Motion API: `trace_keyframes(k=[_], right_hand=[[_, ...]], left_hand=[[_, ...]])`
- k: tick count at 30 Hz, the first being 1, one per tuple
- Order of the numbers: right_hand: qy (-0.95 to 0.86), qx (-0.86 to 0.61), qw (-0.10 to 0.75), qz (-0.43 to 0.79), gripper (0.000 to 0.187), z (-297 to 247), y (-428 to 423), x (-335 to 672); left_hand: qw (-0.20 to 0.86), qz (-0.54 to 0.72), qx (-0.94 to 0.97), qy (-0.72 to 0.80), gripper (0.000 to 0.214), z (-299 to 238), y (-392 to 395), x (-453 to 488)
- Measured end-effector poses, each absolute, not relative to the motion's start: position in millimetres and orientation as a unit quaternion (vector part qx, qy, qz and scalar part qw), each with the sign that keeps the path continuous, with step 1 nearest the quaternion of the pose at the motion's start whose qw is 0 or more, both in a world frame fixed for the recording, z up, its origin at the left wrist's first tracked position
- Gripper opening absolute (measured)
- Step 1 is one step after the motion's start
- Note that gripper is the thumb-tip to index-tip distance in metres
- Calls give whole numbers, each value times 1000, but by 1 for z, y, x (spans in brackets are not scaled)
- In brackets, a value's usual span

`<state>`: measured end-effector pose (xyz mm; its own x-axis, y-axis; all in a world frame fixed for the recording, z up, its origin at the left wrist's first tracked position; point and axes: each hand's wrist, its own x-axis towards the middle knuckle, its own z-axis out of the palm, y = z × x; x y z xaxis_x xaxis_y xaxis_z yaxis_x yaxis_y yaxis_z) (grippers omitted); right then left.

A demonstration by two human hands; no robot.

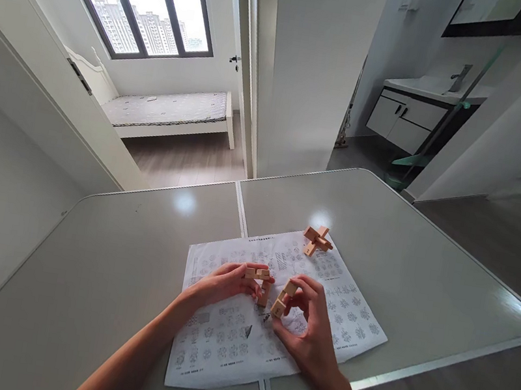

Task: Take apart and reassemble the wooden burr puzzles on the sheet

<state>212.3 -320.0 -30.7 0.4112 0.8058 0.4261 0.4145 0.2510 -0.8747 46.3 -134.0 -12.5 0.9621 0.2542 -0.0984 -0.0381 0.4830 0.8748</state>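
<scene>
My left hand (225, 284) pinches a few joined wooden puzzle pieces (261, 281) above a printed instruction sheet (218, 340). Close beside it, my right hand (312, 325) grips a single notched wooden block (284, 297) between thumb and fingers. The two sets of pieces are a small gap apart. An assembled wooden cross-shaped puzzle (317, 240) lies at the far edge of the sheet, beyond both hands.
The sheet rests on a grey folding table (106, 263) with a seam down its middle. Behind it a white pillar (311, 64) stands. A bed under a window is at the back left, a sink cabinet (404, 119) at the back right.
</scene>
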Motion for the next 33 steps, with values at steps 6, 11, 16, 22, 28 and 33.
trace_keyframes(k=[6, 11, 16, 22, 28, 33], right_hand=[[-550, -598, 556, 174, 63, -27, -321, 213], [-592, -573, 533, 194, 69, -18, -313, 208], [-584, -579, 540, 177, 62, 0, -296, 208], [-616, -559, 533, 159, 63, 6, -287, 204], [-623, -550, 531, 163, 68, -2, -289, 198], [-606, -559, 547, 145, 65, -3, -289, 195]], left_hand=[[856, 76, 497, 121, 56, -10, -133, 45], [860, 69, 490, 125, 59, -13, -132, 43], [856, 65, 501, 115, 58, -11, -135, 44], [858, 50, 504, 88, 57, -8, -137, 43], [861, 32, 505, 56, 55, -8, -135, 42], [856, 12, 514, 47, 63, -6, -136, 42]])
